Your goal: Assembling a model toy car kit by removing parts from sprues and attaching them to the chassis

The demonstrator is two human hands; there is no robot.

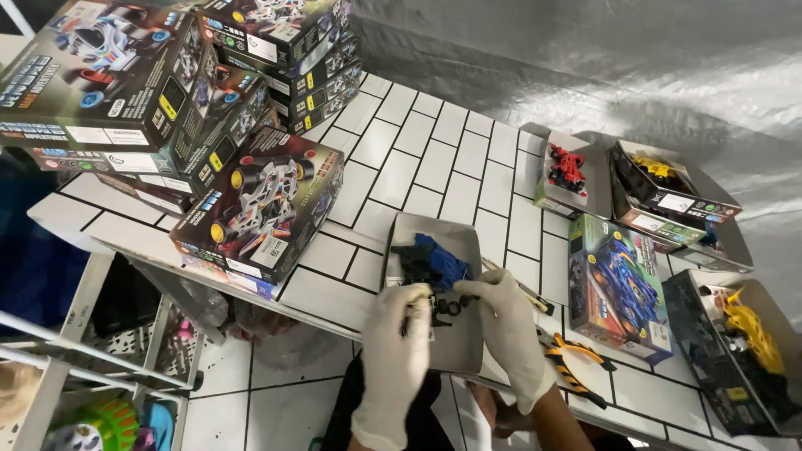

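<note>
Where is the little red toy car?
In the head view, the red toy car sits in an open grey box tray at the table's far right, left of the box with yellow parts.

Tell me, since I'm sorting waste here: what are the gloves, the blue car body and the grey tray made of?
Gloves on the left hand and right hand: thin white rubber, probably latex, matte and wrinkled. Blue car body: glossy moulded plastic by its sheen. Grey tray: likely cardboard, flat dull walls with folded edges.
</note>
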